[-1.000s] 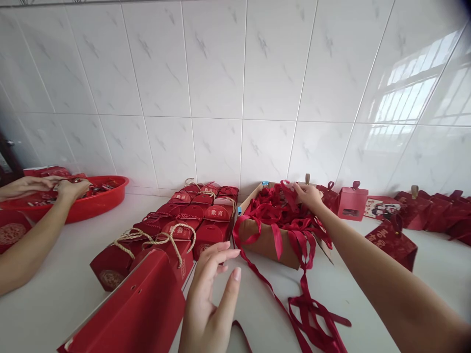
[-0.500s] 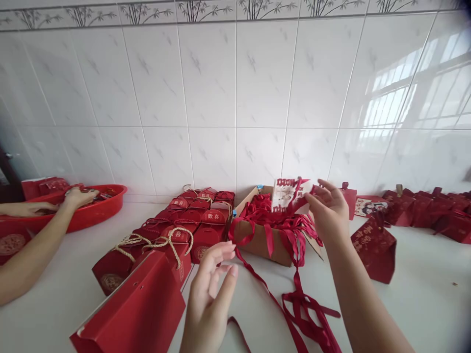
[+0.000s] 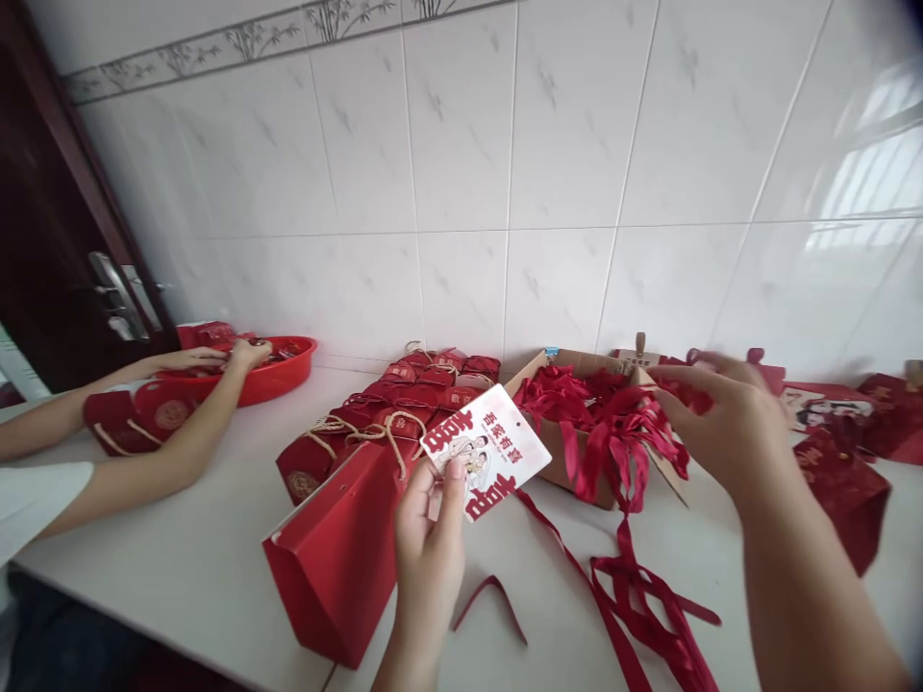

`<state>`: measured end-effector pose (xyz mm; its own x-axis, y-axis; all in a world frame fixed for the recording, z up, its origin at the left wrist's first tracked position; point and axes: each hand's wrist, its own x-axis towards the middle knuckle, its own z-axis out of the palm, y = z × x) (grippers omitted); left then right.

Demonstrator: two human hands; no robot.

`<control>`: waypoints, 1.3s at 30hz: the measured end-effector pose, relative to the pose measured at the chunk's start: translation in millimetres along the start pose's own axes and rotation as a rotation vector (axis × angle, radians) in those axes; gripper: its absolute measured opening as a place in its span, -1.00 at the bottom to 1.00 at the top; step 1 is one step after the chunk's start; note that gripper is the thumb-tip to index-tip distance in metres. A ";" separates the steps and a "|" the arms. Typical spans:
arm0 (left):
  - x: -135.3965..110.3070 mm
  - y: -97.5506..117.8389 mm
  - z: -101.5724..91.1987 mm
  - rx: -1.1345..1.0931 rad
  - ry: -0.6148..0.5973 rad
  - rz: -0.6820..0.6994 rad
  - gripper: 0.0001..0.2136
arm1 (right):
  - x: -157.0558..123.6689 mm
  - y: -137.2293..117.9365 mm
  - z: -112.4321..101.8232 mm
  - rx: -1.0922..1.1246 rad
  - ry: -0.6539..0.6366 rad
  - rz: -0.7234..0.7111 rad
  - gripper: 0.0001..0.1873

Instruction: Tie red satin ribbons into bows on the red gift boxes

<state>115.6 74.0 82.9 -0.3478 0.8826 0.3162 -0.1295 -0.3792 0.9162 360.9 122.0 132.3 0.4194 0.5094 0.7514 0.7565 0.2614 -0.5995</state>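
We held the printed card (image 3: 491, 450) in the left hand (image 3: 427, 524), its near corner pinched between the thumb and the bent fingers. Its long axis sloped away from those fingers, up and to the right, so the end with the small punched hole faced the cardboard box (image 3: 523, 375). The printed face was turned up toward us: white ground, large red characters at two corners, drawn figures between them and a red line of text.

We kept the right hand (image 3: 692, 389) raised, empty, fingers parted and partly blurred. The cardboard box stood between both sets of fingers, heaped with dark red ribbons (image 3: 561, 392), some strands trailing over its wall onto the table (image 3: 194, 538). Beyond the left fingers stood rows of red boxes (image 3: 408, 396). Farther left, a red basin (image 3: 292, 375) held small items, with a co-worker's hands (image 3: 249, 356) at it.
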 end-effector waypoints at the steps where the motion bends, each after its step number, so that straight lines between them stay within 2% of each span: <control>1: -1.2 2.2 -0.4 -0.028 0.034 0.014 -0.74 | -0.8 -1.0 -0.9 -0.051 0.044 -0.015 -0.74; 2: -2.9 3.4 0.2 -0.048 0.059 0.030 -0.74 | -4.0 -5.5 -0.9 -0.016 0.027 -0.019 -0.66; 3: -4.8 3.8 1.6 -0.056 0.077 0.044 -0.74 | -9.3 -13.4 0.1 0.092 -0.050 -0.009 -0.62; 4: -6.8 3.3 3.4 -0.049 0.087 0.060 -0.74 | -16.3 -23.6 2.1 0.239 -0.208 0.006 -0.60; 6: -11.2 1.5 7.0 0.022 0.079 0.113 -0.76 | -32.3 -46.3 8.5 0.586 -0.716 0.082 -0.55; 7: -13.4 1.2 8.1 0.096 0.058 0.163 -0.79 | -39.6 -56.3 12.3 0.748 -0.919 0.108 -0.54; 8: -15.6 2.0 8.0 0.191 0.030 0.236 -0.82 | -45.5 -63.9 15.9 0.871 -1.001 0.133 -0.57; 9: -17.7 4.4 6.5 0.293 0.004 0.327 -0.86 | -49.6 -68.6 18.7 0.950 -1.011 0.163 -0.62; 10: -19.6 8.5 3.0 0.385 -0.007 0.429 -0.89 | -51.7 -70.1 20.4 0.984 -0.984 0.187 -0.67; 12: -22.1 21.4 -11.1 0.511 0.051 0.601 -0.84 | -50.1 -65.0 20.1 0.978 -0.857 0.224 -0.72; 13: -22.5 29.2 -21.9 0.537 0.123 0.647 -0.77 | -47.1 -59.9 18.3 0.958 -0.793 0.230 -0.72; 14: -22.1 36.9 -34.9 0.587 0.200 0.634 -0.71 | -43.5 -54.3 15.6 0.936 -0.704 0.234 -0.73; 15: -20.6 43.7 -49.5 0.669 0.240 0.594 -0.64 | -39.6 -49.2 12.2 0.924 -0.618 0.239 -0.74; 17: -14.4 52.5 -80.0 0.868 0.306 0.405 -0.53 | -33.4 -42.7 4.4 0.905 -0.475 0.231 -0.77; 20: 0.2 51.3 -114.1 1.030 0.246 0.133 -0.34 | -29.7 -43.4 -6.4 0.884 -0.308 0.208 -0.81; 22: 7.8 45.3 -122.1 1.039 0.195 0.008 -0.39 | -29.7 -46.5 -10.4 0.894 -0.241 0.187 -0.82; 25: 9.7 39.6 -116.3 0.906 0.169 -0.041 -0.48 | -29.5 -48.9 -11.7 0.963 -0.198 0.146 -0.89; 31: 0.6 42.7 -87.8 0.501 0.090 0.023 -0.46 | -26.6 -49.2 -12.0 1.045 -0.178 0.098 -0.91; 35: 5.6 33.1 -70.0 0.455 0.048 0.103 -0.52 | -25.1 -49.0 -15.6 1.033 -0.138 0.096 -0.90; 39: 16.8 11.2 -55.8 0.437 -0.022 0.154 -0.53 | -23.9 -47.8 -17.9 1.024 -0.105 0.067 -0.91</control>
<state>56.5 69.0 84.7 -0.3123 0.8324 0.4579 0.3272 -0.3583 0.8744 323.6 82.6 147.9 0.3621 0.6045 0.7096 -0.0776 0.7781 -0.6233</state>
